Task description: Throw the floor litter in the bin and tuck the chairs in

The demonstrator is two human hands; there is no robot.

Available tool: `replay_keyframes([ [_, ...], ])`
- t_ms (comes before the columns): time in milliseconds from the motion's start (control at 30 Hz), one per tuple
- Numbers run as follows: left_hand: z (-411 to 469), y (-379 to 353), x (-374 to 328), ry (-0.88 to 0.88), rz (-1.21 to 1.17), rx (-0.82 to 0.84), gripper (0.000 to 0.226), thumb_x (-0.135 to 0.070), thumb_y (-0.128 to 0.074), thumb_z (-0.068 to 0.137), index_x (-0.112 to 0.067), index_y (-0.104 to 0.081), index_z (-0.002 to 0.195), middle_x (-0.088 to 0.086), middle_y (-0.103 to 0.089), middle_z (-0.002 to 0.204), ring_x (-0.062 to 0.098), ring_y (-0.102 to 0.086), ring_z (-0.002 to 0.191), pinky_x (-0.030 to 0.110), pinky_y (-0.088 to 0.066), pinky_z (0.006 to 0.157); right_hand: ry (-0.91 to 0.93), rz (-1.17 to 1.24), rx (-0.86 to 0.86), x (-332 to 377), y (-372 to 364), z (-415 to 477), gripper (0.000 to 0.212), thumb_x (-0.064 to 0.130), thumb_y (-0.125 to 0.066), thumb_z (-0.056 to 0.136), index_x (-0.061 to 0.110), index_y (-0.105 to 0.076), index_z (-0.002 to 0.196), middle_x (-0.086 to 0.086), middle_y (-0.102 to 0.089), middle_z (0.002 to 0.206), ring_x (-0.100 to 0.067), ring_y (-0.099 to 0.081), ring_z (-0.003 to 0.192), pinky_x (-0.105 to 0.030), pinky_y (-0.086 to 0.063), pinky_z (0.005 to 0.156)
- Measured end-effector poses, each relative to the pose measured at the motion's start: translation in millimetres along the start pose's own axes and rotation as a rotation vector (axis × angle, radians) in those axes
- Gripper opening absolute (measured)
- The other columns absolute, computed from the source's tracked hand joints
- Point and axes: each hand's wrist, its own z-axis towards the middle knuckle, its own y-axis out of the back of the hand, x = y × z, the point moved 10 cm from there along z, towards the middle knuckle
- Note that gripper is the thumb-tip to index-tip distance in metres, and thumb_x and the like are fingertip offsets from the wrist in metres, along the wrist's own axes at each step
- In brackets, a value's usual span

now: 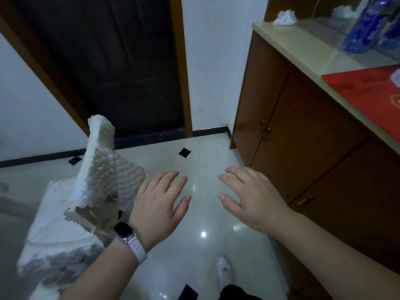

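Note:
Both of my hands hover palm-down over the glossy tiled floor [201, 245], holding nothing. My left hand [161, 202], with a white-strapped watch on its wrist, has its fingers spread and relaxed. My right hand [253, 195] is likewise spread flat, a little to the right. Just left of my left hand stands a chair [93, 191] draped in a white quilted cover, its back rising toward the door. No litter on the floor and no bin are in view.
A brown wooden cabinet [292, 137] with a pale countertop runs along the right; on it lie a crumpled white tissue [284, 17], a blue packet [372, 24] and a red cloth [368, 94]. A dark closed door [121, 68] is straight ahead. My white shoe [224, 271] shows below.

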Motion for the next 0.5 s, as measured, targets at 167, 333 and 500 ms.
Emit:
replay_keyframes([
  [167,82,-10,28,0.037,0.115,0.026,0.044,-0.046,-0.048,0.091,-0.019,-0.065,0.121,0.005,-0.063,0.124,0.029,-0.060,0.112,0.041,-0.046,0.088,0.095,0.063,0.031,-42,9,93,0.060,0.056,-0.025,0.093,0.025,-0.051,0.137,0.003,-0.047,0.142,-0.017,-0.041,0.130,-0.036,-0.033,0.103],
  [333,150,-2,56,0.128,0.195,0.008,0.044,-0.045,-0.048,0.092,-0.018,-0.064,0.123,0.007,-0.063,0.125,0.028,-0.057,0.114,0.041,-0.044,0.092,0.209,0.056,-0.019,-61,28,179,0.054,0.052,-0.034,0.093,0.019,-0.061,0.126,-0.002,-0.057,0.130,-0.023,-0.052,0.119,-0.038,-0.042,0.095],
  [500,178,-19,83,0.185,0.206,0.028,0.044,-0.046,-0.048,0.092,-0.019,-0.064,0.123,0.005,-0.063,0.126,0.027,-0.058,0.115,0.039,-0.043,0.093,0.266,0.095,-0.006,-62,26,239,0.055,0.052,-0.034,0.094,0.019,-0.059,0.129,-0.003,-0.057,0.133,-0.023,-0.051,0.121,-0.039,-0.042,0.097],
])
